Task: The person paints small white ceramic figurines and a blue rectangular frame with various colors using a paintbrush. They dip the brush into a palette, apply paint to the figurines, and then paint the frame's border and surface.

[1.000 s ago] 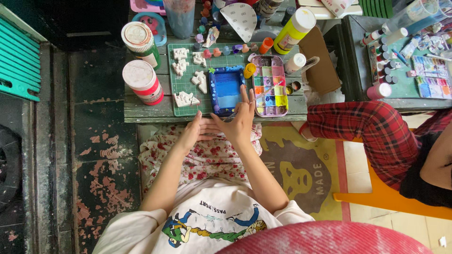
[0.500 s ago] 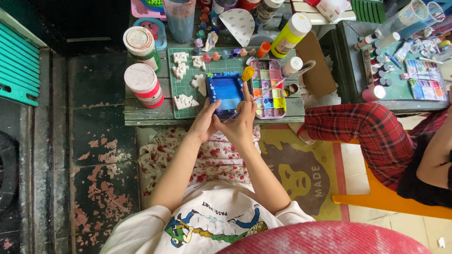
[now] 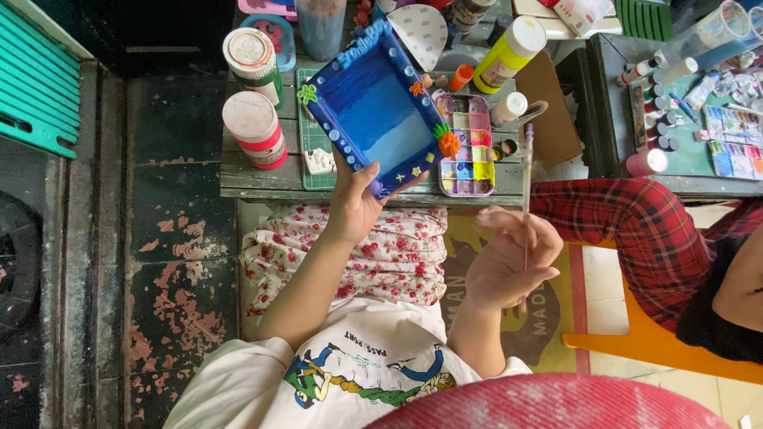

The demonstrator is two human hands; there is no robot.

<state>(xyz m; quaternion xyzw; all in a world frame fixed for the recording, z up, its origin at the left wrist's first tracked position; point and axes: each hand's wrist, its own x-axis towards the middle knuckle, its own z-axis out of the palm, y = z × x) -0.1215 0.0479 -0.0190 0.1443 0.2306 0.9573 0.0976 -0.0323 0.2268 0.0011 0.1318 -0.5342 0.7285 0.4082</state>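
My left hand [image 3: 355, 202] holds a blue painted picture frame [image 3: 377, 111] by its lower edge, lifted off the table and tilted toward me. The frame carries small coloured decorations, among them an orange one [image 3: 449, 144] and a green one [image 3: 307, 94]. My right hand [image 3: 509, 258] is over my lap and grips a thin paintbrush [image 3: 526, 171] that points up toward the table. A paint palette [image 3: 467, 143] with several coloured wells lies on the table just right of the frame.
The wooden table [image 3: 262, 179] holds two round canisters [image 3: 254, 129], a green cutting mat [image 3: 318, 181], a yellow bottle [image 3: 509, 52] and small paint pots. Another person in red plaid trousers [image 3: 636, 238] sits on an orange seat [image 3: 660, 349] at right, beside a second table with paints [image 3: 731, 135].
The frame lay on the mat with both hands at it. Now my left hand has lifted it toward me, and my right hand has drawn back holding a paintbrush.
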